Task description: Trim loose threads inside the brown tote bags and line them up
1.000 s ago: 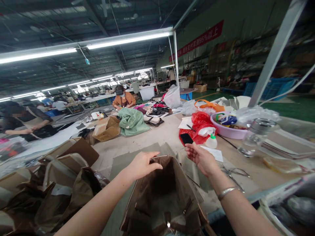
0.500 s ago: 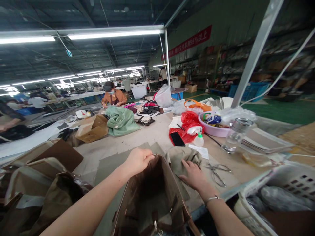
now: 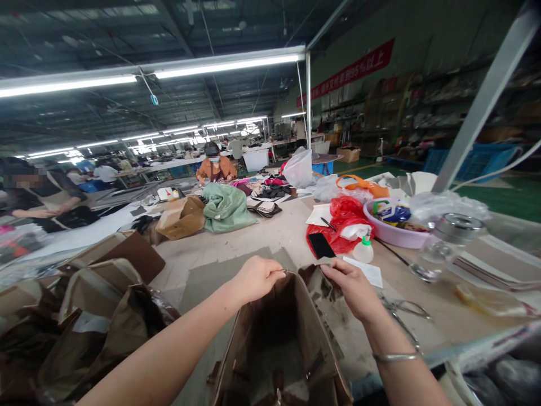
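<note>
A brown bag [image 3: 310,327] stands in front of me with its mouth facing up and its dark inside showing. My left hand [image 3: 258,280] pinches the far end of its rim. To the right of the bag, my right hand [image 3: 349,282] grips the upper edge of a piece of olive-brown cloth [image 3: 323,290] between thumb and fingers. That cloth hangs in folds along the bag's right side; whether it is joined to the bag I cannot tell. Beyond my right wrist, a pair of scissors [image 3: 408,310] lies on the table, partly behind the arm.
More brown bags [image 3: 101,316] crowd the left side. Farther back are a cardboard box [image 3: 180,217], a green cloth sack [image 3: 230,208], a phone [image 3: 321,246], a small bottle [image 3: 363,251], a lilac basin [image 3: 406,238] and a clear jar [image 3: 442,248]. Two co-workers [image 3: 217,169] sit across the tables.
My right hand, which lay spread flat on the cloth, now pinches its edge and lifts it. My left hand keeps its hold on the rim. The view has turned a little leftward.
</note>
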`<action>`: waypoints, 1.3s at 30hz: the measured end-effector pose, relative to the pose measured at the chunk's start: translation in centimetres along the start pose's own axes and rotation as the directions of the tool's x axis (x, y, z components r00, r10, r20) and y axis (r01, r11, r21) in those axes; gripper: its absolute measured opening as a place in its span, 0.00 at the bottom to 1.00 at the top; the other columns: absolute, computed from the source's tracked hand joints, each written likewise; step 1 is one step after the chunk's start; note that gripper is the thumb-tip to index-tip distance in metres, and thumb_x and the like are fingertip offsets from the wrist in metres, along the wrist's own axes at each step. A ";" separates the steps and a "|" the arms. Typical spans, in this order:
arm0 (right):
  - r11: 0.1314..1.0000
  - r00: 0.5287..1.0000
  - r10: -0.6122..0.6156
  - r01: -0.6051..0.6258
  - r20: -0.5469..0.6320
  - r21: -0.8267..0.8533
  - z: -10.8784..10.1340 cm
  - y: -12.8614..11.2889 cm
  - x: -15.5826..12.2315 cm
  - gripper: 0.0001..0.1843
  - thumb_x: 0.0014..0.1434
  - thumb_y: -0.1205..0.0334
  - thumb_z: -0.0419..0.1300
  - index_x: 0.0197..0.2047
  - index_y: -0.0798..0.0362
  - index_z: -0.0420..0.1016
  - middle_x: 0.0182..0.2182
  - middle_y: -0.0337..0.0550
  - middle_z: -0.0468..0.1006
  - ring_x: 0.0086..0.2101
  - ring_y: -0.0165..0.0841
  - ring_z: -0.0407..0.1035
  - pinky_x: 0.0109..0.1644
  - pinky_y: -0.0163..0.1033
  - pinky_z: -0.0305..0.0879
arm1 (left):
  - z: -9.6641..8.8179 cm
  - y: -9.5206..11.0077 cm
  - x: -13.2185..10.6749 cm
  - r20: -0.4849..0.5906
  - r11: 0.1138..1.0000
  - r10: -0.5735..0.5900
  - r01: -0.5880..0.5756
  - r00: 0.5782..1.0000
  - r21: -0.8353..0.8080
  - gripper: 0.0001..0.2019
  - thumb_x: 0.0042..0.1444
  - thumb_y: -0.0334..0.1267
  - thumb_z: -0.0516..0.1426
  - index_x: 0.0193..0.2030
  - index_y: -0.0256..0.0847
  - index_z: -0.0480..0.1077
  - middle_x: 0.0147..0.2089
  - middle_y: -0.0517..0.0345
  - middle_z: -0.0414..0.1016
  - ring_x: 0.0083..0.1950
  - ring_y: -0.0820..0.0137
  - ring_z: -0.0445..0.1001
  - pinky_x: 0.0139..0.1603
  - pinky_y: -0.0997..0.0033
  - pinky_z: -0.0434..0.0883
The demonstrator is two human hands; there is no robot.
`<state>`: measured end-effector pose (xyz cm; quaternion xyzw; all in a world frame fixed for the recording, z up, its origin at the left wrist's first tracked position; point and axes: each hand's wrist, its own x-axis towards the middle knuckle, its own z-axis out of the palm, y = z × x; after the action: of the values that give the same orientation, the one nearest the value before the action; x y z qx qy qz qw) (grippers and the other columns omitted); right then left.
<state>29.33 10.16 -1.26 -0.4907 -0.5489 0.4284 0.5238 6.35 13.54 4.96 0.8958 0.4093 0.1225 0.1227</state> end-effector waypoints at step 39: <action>0.979 0.970 -0.181 0.193 0.165 -0.061 3.9 -2.8 1.7 0.12 0.54 0.55 0.59 0.24 0.53 0.71 0.23 0.36 0.67 0.26 0.28 0.63 0.30 0.33 0.58 | 0.8 -0.1 0.4 -0.085 0.996 -0.084 0.084 0.993 0.005 0.13 0.57 0.39 0.51 0.27 0.39 0.73 0.24 0.60 0.72 0.25 0.74 0.65 0.26 0.75 0.54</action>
<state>25.28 11.56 1.44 -0.4212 -0.6485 0.3933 0.4973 6.83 13.81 4.21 0.8723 0.4520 0.1531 0.1063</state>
